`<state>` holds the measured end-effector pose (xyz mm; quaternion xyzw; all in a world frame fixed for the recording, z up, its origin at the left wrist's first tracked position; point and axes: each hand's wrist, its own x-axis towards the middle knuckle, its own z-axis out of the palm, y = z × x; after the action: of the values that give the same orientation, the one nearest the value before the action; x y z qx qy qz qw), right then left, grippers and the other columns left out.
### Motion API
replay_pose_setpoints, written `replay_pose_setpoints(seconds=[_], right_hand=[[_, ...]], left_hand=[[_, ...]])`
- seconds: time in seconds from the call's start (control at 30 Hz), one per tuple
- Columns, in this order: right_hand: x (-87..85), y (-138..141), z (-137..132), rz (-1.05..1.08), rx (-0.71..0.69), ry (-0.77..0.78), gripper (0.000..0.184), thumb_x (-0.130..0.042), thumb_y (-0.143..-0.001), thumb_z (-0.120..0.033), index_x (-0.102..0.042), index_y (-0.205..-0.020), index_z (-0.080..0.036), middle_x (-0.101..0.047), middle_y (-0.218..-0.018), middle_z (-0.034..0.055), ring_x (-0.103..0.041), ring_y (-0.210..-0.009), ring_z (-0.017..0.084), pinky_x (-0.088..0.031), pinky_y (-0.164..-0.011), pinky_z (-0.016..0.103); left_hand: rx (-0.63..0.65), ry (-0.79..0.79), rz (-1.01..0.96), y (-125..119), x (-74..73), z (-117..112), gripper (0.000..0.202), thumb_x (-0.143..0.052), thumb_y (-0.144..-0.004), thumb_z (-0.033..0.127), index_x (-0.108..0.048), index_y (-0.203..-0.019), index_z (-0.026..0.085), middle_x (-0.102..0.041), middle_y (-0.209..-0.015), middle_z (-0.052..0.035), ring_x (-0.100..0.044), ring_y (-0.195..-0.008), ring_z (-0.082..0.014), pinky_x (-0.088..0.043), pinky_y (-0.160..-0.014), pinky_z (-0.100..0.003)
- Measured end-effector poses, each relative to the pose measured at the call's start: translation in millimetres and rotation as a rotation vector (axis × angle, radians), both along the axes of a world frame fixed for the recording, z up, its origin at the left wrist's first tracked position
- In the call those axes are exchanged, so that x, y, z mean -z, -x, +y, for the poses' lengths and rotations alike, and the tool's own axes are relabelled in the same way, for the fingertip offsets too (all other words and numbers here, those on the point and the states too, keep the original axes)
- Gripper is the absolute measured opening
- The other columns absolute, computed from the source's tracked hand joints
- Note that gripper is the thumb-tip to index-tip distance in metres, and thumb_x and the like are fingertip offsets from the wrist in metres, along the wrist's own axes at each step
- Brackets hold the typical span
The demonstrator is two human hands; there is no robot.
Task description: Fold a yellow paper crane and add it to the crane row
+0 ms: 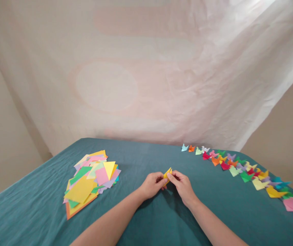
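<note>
A small piece of folded yellow origami paper [168, 172] is pinched between my two hands, just above the middle of the table, with its pointed tips facing up. My left hand [153, 184] grips its left side, fingers curled behind and thumb in front. On the other side, my right hand [181, 184] holds it with thumb and fingers closed. The fingers cover its lower part, so the full fold cannot be made out.
A teal cloth [146, 157] covers the table. To the left lies a loose pile of coloured paper sheets [82, 189]. Several folded paper birds [246, 176] stand in rows along the right edge. A pale hanging sheet [146, 85] rises behind the table.
</note>
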<state>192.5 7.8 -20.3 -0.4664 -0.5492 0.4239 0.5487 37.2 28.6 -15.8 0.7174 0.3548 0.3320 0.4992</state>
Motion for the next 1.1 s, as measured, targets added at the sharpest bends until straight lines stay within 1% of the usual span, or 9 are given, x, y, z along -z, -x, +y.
replay_pose_setpoints(seconds=[0.2, 0.5, 0.73, 0.83, 0.97, 1.1], right_hand=[[2.6, 2.0, 1.2, 0.029, 0.014, 0.013, 0.036, -0.060, -0.074, -0.051, -0.059, -0.064, -0.016, -0.057, -0.065, 0.0002, -0.050, -0.064, 0.015, -0.039, -0.063, 0.025], [-0.2, 1.1, 0.1, 0.066, 0.011, 0.020, 0.037, -0.063, -0.072, -0.051, -0.062, -0.064, -0.015, -0.059, -0.064, 0.0011, -0.050, -0.065, 0.015, -0.040, -0.062, 0.026], [1.0, -0.3, 1.3, 0.101, 0.019, 0.029, 0.032, -0.063, -0.074, -0.047, -0.065, -0.067, -0.015, -0.061, -0.068, 0.0015, -0.051, -0.067, 0.015, -0.040, -0.065, 0.026], [-1.3, -1.4, 0.6, 0.104, 0.001, 0.032, 0.030, -0.063, -0.074, -0.044, -0.065, -0.065, -0.015, -0.058, -0.066, 0.0010, -0.049, -0.066, 0.015, -0.039, -0.064, 0.025], [-4.1, -2.6, -0.9, 0.090, -0.032, 0.032, 0.029, -0.066, -0.072, -0.040, -0.061, -0.057, -0.016, -0.052, -0.062, -0.0012, -0.046, -0.064, 0.013, -0.036, -0.061, 0.024], [-3.6, -2.6, -1.1, 0.082, -0.046, 0.034, 0.031, -0.067, -0.071, -0.039, -0.058, -0.054, -0.016, -0.049, -0.060, -0.0020, -0.043, -0.061, 0.012, -0.035, -0.059, 0.024]], left_hand=[[-0.015, -0.006, 0.009, -1.0, -0.4, 1.3, 0.032, -0.053, -0.082, 0.046, -0.053, -0.074, 0.015, -0.057, -0.060, 0.0010, -0.054, -0.054, -0.0107, -0.042, -0.054, -0.020], [-0.015, -0.028, 0.040, -0.2, 3.7, 3.0, 0.030, -0.053, -0.082, 0.043, -0.055, -0.075, 0.015, -0.059, -0.061, 0.0008, -0.054, -0.055, -0.0109, -0.040, -0.054, -0.020], [0.001, -0.040, 0.053, 0.3, 2.3, 1.8, 0.027, -0.054, -0.082, 0.041, -0.056, -0.076, 0.014, -0.060, -0.061, 0.0006, -0.053, -0.054, -0.0108, -0.039, -0.053, -0.019], [-0.010, -0.063, 0.062, 0.4, 0.7, -0.1, 0.032, -0.055, -0.080, 0.044, -0.058, -0.073, 0.013, -0.059, -0.062, 0.0002, -0.051, -0.055, -0.0105, -0.037, -0.053, -0.019], [-0.046, -0.102, 0.070, 1.4, -1.2, -1.3, 0.039, -0.051, -0.083, 0.049, -0.061, -0.074, 0.013, -0.056, -0.064, 0.0006, -0.045, -0.056, -0.0095, -0.033, -0.052, -0.019], [-0.046, -0.113, 0.080, 2.8, -1.2, 0.7, 0.040, -0.050, -0.083, 0.050, -0.062, -0.075, 0.012, -0.054, -0.063, 0.0010, -0.043, -0.056, -0.0091, -0.033, -0.053, -0.019]])
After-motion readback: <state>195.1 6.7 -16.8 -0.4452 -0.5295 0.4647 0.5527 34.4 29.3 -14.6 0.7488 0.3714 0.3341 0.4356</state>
